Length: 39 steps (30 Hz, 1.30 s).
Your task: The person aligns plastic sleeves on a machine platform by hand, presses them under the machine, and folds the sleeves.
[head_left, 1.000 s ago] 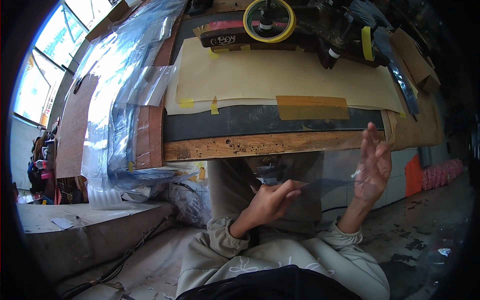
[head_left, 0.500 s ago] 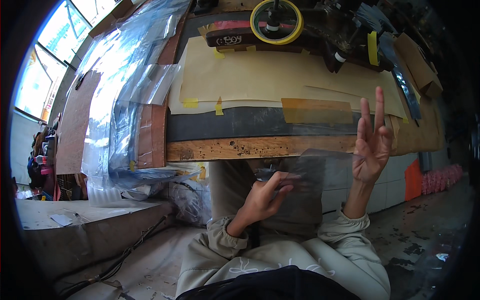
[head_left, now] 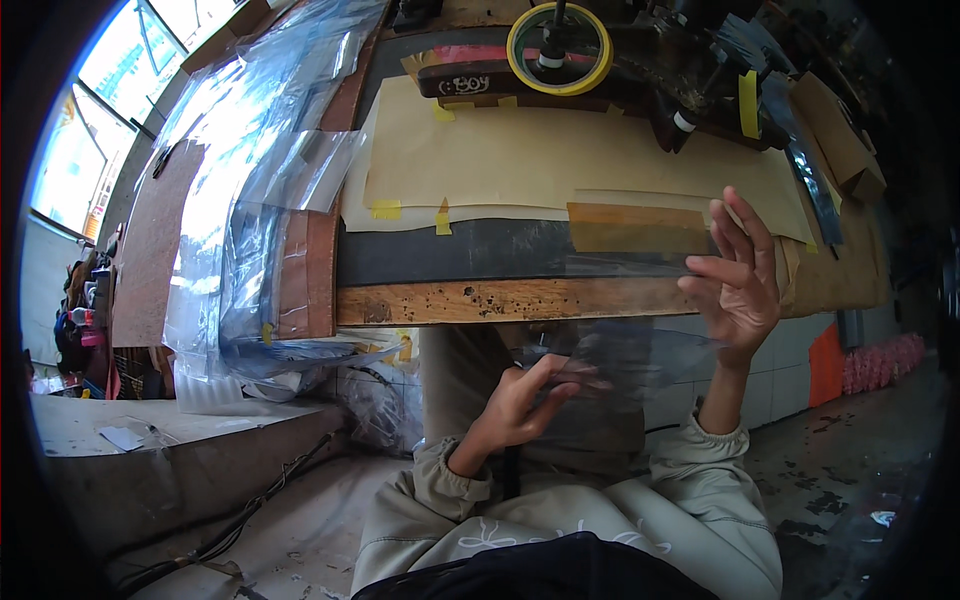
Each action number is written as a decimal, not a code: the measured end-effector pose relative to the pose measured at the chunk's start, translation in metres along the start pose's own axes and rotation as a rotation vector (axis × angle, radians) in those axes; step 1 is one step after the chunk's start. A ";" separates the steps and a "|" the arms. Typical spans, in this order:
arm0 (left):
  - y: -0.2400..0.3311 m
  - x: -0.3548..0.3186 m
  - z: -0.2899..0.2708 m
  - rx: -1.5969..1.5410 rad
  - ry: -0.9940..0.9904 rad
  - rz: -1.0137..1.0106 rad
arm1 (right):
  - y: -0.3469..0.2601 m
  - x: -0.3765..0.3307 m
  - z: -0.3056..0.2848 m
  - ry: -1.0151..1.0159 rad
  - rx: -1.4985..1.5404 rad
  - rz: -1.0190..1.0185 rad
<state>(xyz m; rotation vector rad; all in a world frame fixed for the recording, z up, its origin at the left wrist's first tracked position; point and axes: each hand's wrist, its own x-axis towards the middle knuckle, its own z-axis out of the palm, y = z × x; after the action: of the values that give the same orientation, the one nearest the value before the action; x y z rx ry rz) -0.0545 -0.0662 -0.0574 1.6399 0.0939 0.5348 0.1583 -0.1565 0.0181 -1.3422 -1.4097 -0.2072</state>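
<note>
I hold a clear plastic sheet (head_left: 625, 350) up in front of the wooden front edge of the workbench (head_left: 500, 300). My left hand (head_left: 525, 400) pinches its lower left part between thumb and fingers, below the bench edge. My right hand (head_left: 738, 280) is raised higher at the sheet's right side. Its thumb and forefinger nip the film while the other fingers stand straight up. The sheet is nearly invisible and shows only by its glare. Beige sleeves cover both forearms.
Beige paper sheets (head_left: 560, 160) lie taped on the bench with yellow tape strips. A yellow tape roll (head_left: 557, 45) sits at the back. A pile of clear plastic bags (head_left: 250, 200) hangs over the left end. Cardboard boxes (head_left: 835, 130) stand right, a concrete ledge (head_left: 110, 430) lower left.
My right hand has risen from below the bench edge to in front of it, lifting the sheet's right side. My left hand stayed low and shifted slightly right.
</note>
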 end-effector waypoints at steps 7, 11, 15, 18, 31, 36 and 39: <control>-0.004 -0.016 0.001 0.093 -0.079 0.035 | 0.003 0.035 0.017 0.211 -0.059 0.177; 0.004 -0.017 0.008 0.085 0.024 0.034 | 0.008 0.070 0.027 -0.028 -0.134 0.526; 0.009 -0.016 0.008 0.079 0.115 0.019 | 0.015 0.064 0.040 -0.269 -0.832 0.488; 0.011 -0.017 0.007 0.078 0.118 0.024 | 0.007 0.048 0.040 -0.200 -0.689 0.131; 0.029 -0.009 0.003 0.173 0.056 0.021 | 0.028 0.029 0.074 -0.550 -0.706 0.138; 0.026 -0.003 -0.002 0.175 0.067 -0.011 | 0.034 0.031 0.084 -0.522 -0.718 0.166; 0.028 -0.001 -0.002 0.138 0.051 0.004 | 0.035 0.031 0.086 -0.507 -0.711 0.171</control>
<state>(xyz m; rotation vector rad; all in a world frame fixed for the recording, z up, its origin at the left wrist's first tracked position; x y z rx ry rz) -0.0632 -0.0686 -0.0304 1.7618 0.1680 0.5841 0.1451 -0.0629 -0.0072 -2.2072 -1.7031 -0.2819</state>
